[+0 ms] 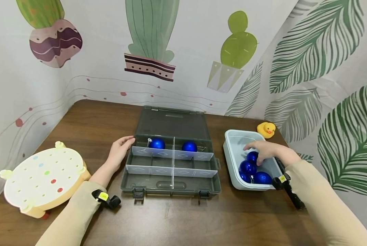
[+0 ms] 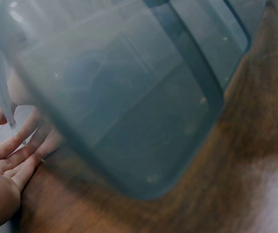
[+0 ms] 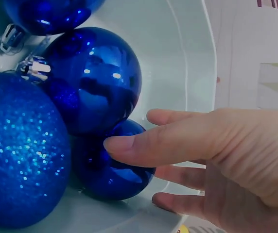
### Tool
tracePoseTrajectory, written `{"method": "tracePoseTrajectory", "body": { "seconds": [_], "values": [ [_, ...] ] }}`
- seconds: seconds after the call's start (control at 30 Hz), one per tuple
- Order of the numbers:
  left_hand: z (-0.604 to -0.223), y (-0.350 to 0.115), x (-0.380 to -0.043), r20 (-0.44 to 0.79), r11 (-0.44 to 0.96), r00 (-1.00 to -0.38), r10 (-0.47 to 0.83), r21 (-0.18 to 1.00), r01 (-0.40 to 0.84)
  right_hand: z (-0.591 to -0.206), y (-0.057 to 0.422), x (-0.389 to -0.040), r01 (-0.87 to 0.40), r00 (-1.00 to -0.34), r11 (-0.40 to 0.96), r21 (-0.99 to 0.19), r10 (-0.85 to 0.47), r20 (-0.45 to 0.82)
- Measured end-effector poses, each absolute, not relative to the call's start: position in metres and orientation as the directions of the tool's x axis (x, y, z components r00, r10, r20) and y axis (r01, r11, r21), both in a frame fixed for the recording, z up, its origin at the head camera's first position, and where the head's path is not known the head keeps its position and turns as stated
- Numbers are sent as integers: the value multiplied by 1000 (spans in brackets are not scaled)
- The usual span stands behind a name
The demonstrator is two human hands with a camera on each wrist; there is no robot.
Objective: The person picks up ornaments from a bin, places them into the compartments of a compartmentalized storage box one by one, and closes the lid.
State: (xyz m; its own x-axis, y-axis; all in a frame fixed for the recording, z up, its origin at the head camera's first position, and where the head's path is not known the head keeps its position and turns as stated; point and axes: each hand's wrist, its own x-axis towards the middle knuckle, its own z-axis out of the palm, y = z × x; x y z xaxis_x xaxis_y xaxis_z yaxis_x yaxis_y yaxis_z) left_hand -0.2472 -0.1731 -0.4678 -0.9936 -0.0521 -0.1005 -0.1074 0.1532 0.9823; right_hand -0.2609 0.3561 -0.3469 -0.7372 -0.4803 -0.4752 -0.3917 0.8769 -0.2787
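My left hand (image 1: 119, 152) rests against the left side of a grey see-through organizer box (image 1: 147, 180), fingertips at its edge beside the hinged-back lid. Two shiny blue Christmas balls (image 1: 157, 143) sit in the box's back compartments, one left and one right. My right hand (image 1: 267, 150) reaches into a pale blue tub (image 1: 237, 140), fingers spread about a smooth blue Christmas ball (image 3: 114, 182). Its thumb overlaps that ball in the right wrist view, with the other fingers extended on the far side. More blue balls (image 1: 248, 167), one of them glittery (image 3: 22, 150), lie beside it.
A yellow rubber duck (image 1: 266, 130) stands behind the tub. On the left is a round white-and-yellow board (image 1: 45, 174) with coloured dots and knobs. White dividers (image 1: 152, 169) split the box into compartments. A dark object (image 1: 294, 196) lies right of the tub, under my right forearm.
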Motion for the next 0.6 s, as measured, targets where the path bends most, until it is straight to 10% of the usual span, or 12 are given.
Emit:
{"method": "tracePoseTrajectory", "body": {
  "seconds": [0.6],
  "values": [
    [-469,-174,-248,-99,136,-994,-47,985,-104,-356,350,-268,-399,-706,899,-181,-427,-565]
  ]
}}
